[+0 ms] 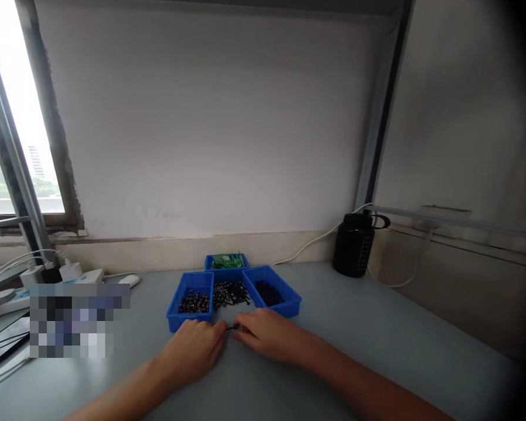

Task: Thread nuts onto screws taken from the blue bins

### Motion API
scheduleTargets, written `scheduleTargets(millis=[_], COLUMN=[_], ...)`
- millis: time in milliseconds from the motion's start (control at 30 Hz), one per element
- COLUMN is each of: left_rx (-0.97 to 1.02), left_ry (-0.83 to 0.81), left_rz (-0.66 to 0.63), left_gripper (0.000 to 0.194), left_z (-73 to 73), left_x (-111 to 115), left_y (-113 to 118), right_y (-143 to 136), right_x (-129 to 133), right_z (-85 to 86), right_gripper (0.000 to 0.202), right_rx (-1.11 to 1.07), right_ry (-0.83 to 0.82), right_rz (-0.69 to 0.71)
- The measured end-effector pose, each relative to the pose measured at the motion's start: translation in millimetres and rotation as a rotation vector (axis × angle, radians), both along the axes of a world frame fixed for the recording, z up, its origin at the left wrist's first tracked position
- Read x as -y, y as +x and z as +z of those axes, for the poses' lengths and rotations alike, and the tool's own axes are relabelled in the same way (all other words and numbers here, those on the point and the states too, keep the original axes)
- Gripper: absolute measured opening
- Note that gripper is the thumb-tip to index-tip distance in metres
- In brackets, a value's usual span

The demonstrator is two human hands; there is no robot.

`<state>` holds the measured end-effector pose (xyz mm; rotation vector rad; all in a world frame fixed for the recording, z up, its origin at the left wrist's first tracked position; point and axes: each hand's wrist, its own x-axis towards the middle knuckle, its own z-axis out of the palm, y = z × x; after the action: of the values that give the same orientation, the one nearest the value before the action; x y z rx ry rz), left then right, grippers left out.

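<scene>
A small, thin, dark rod-like piece point(230, 328) spans the gap between my two hands, just above the table in front of the blue bins. My left hand point(195, 349) pinches its left end. Closed on its right end are the fingertips of my right hand point(269, 334), where a dark bit shows; its exact kind is too small to make out. Just beyond my left hand stands a blue bin point(172, 313) of small shiny metal parts. Past my right hand is an angled blue bin point(293, 305) of small black parts. Dark pin-like pieces point(230, 292) lie heaped between these bins.
Behind the heap, a blue bin point(227, 273) holds green packets point(227, 261). A black bottle point(353, 245) stands at the back right near a white cable. A power strip point(81, 280) with plugs, a white mouse point(130, 280) and a blurred-out patch are at the left.
</scene>
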<state>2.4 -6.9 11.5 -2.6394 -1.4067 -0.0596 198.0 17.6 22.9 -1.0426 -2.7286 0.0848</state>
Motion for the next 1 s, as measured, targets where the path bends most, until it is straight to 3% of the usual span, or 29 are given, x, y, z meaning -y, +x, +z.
scheduleTargets(millis=[1000], left_rx=[0.015], left_ry=[0.038], left_rz=[-0.036], left_gripper=[0.028], left_z=[-3.4], left_x=[-2.5], left_y=[-0.7], right_y=[0.1], right_x=[-1.7], right_z=[-4.5], right_gripper=[0.028], right_rx=[0.003], right_ry=[0.031], right_rz=[0.03])
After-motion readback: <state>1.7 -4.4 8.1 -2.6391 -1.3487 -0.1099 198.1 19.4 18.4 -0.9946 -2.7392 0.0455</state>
